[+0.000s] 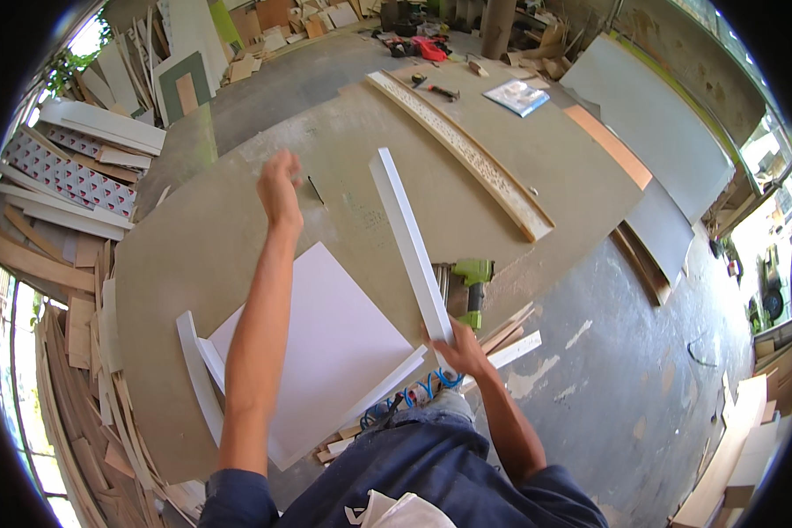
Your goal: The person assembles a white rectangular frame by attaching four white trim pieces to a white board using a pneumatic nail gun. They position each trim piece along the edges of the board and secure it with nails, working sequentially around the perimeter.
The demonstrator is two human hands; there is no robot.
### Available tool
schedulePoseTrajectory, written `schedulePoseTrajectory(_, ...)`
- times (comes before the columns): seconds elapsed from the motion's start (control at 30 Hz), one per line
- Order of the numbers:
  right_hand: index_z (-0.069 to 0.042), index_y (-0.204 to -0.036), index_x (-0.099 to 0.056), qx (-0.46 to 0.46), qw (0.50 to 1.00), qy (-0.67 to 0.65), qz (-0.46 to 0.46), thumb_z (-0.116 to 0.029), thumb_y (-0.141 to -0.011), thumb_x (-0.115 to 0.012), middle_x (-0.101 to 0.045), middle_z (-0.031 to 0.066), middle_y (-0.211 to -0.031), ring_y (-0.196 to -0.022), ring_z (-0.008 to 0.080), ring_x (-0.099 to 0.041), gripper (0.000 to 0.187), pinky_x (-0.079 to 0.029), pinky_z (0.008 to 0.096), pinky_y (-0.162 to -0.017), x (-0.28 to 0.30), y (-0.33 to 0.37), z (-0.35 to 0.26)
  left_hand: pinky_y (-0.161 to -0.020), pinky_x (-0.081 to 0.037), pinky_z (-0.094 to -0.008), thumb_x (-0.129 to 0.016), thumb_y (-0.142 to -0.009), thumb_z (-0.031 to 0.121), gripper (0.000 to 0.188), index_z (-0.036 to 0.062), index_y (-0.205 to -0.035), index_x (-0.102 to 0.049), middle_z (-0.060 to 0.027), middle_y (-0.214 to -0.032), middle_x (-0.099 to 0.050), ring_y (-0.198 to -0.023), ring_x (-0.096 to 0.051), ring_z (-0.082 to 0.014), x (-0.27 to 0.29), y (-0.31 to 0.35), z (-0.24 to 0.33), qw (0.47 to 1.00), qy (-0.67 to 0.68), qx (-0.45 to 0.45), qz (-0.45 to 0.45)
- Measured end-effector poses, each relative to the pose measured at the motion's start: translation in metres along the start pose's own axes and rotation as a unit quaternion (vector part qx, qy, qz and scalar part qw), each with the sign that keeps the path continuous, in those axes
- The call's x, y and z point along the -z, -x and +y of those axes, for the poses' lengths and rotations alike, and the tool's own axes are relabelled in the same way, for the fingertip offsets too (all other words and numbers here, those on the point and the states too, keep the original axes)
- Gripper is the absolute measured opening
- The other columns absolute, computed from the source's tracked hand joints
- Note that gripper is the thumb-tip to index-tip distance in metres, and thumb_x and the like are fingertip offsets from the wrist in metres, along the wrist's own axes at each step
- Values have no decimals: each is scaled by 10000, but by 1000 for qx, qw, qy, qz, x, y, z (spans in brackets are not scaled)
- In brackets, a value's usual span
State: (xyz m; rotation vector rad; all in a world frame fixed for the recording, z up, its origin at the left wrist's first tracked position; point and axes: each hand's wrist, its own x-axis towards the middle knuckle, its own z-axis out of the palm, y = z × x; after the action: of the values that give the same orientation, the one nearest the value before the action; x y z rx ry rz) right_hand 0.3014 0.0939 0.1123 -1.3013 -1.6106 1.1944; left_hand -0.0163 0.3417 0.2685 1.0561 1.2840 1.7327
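My right hand [459,350] grips the near end of a long white board strip [411,242], which slants up and away over the table. Right beside that strip lies a green nail gun [475,286]. My left hand [280,189] is stretched out above the table, its fingers blurred, near a thin dark object [315,189] on the surface. Under my left forearm is a flat white panel [321,330], partly hidden by the arm. White strips stand along its left side [199,370] and its near right edge [385,384].
A large worktop [334,185] spreads beneath everything. Farther off lie a long frame with a patterned inset [458,145], a hammer [443,91] and a flat package [516,97]. A blue coiled hose [436,384] runs by my waist. Stacked boards [70,180] crowd the left.
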Motion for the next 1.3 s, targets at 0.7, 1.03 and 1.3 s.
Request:
schedulePoseTrajectory(0.7, -17, -1031, -749, -89, 946, 291, -109, -339, -813, -755, -738, 245, -932, -917, 423, -720, 389, -575, 499, -861, -97, -78, 43, -1179, -250, -626, -708, -805, 17, 808, 56, -1552, -402, -152, -1428, -586, -1437, -454, -334, 41, 194, -163, 593, -564, -169, -550)
schedulePoseTrajectory(1.03, 0, -1378, -574, -57, 964, 193, 177, -308, -796, -817, -629, 206, -1292, -1156, 348, -654, 701, -581, 427, -892, -103, 46, 101, -1127, -394, -529, -702, -799, 56, 496, 182, -1279, -723, -53, -1162, -742, -1227, -621, -253, 9, 216, -205, 400, -482, -197, -754)
schedulePoseTrajectory(1.3, -2, -1466, -405, -165, 970, -34, 177, -241, -805, -867, -519, 213, -1371, -1188, 344, -624, 842, -603, 433, -877, -121, 64, 83, -1032, -402, -470, -643, -737, 0, 510, 154, -1215, -734, -81, -1136, -736, -1212, -615, -267, 2, 227, -200, 444, -399, -171, -784)
